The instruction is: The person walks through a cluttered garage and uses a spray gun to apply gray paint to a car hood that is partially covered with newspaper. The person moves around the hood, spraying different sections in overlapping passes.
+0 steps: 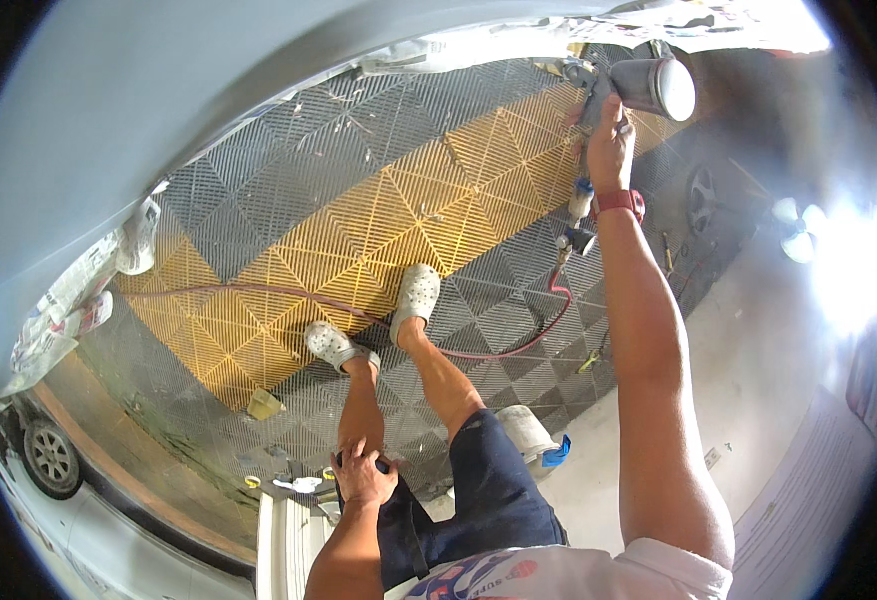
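My right hand [610,150], with a red watch on its wrist, is stretched out to the far right and closed round the grip of a spray gun [590,95]. The gun carries a grey cup [648,88] with a pale round end. Below the grip hang a blue-and-clear fitting [580,200] and a dark round gauge-like part [580,240], joined to a red hose [558,290]. My left hand [366,478] lies on my left knee over the dark shorts, its fingers spread, holding nothing. A grey car body panel [108,120] curves along the left and top.
Crumpled masking newspaper [68,290] edges the panel. The hose trails over the black-and-yellow grid floor [358,240], past my clogs. Beside my right leg stands a whitish bucket [526,430] with a blue cloth [556,452]. Another car's wheel [51,458] shows at lower left; bright light glares at right.
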`<state>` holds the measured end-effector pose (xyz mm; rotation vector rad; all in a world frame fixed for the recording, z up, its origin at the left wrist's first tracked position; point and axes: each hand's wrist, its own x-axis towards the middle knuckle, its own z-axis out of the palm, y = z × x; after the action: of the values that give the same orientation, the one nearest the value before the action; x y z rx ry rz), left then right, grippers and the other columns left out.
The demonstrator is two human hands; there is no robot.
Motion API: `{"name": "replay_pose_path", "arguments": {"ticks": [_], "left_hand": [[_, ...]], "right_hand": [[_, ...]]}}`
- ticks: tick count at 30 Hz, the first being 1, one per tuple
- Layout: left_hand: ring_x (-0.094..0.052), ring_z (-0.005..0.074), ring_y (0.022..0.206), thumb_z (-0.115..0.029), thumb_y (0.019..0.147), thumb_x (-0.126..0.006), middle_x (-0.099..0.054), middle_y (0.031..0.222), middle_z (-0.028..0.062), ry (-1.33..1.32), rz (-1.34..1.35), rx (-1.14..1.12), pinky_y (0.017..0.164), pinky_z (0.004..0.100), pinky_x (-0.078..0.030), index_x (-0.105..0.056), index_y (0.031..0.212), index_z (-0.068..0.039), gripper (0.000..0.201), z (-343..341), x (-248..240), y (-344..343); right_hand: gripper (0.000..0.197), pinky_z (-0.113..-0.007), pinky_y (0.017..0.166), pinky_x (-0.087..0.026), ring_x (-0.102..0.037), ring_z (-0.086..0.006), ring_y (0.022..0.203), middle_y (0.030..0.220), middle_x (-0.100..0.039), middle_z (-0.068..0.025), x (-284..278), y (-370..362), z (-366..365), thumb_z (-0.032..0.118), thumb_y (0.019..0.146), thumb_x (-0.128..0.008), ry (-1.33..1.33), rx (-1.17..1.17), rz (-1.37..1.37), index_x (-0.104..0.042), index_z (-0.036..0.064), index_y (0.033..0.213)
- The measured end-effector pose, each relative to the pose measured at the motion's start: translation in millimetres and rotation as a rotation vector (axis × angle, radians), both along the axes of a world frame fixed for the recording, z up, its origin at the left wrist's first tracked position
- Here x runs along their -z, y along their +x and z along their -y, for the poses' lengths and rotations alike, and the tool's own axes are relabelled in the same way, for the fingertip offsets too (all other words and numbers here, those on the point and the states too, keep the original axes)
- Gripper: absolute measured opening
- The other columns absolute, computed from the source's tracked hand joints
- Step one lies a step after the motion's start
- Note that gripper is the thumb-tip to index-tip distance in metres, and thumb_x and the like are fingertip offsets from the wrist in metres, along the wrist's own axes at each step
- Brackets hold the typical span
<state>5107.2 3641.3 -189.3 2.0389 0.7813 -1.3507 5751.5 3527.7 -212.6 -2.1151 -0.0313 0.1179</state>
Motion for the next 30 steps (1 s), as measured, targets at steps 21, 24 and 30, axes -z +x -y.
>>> {"name": "replay_pose_path", "arguments": {"ticks": [21,24,30], "left_hand": [[-0.042,0.0288,0.153,-0.058,0.092,-0.065,-0.052,0.16,0.0063,0.006,-0.013,0.051,0.13,0.0597,-0.021,-0.08,0.12,-0.018,0.05,-1.1,-6.2,-0.5],[-0.038,0.0287,0.155,-0.059,0.092,-0.067,-0.052,0.161,0.0058,0.016,-0.006,0.03,0.13,0.0599,-0.021,-0.08,0.121,-0.018,0.052,0.4,-2.3,-10.8],[-0.035,0.0305,0.157,-0.063,0.092,-0.065,-0.051,0.16,0.0071,0.005,0.015,-0.021,0.13,0.0592,-0.021,-0.079,0.125,-0.019,0.057,2.1,-0.2,-30.6]], "right_hand": [[0.071,-0.025,0.049,-0.052,-0.067,-0.0115,0.063,0.087,-0.075,-0.0065,-19.0,-43.3,-49.6,0.062,0.113,-0.037,0.024,-0.06,-0.061,-0.072,-0.0001,0.113],[0.064,-0.024,0.048,-0.049,-0.064,-0.009,0.061,0.087,-0.074,-0.0045,-7.6,-103.8,-91.8,0.058,0.113,-0.044,0.079,-0.198,-0.161,-0.07,-0.0003,0.115],[0.052,-0.032,0.076,-0.054,-0.066,-0.0136,0.075,0.085,-0.075,-0.0032,5.8,-214.6,-186.9,0.045,0.112,-0.054,0.059,-0.348,-0.145,-0.071,-0.0041,0.115]]}}
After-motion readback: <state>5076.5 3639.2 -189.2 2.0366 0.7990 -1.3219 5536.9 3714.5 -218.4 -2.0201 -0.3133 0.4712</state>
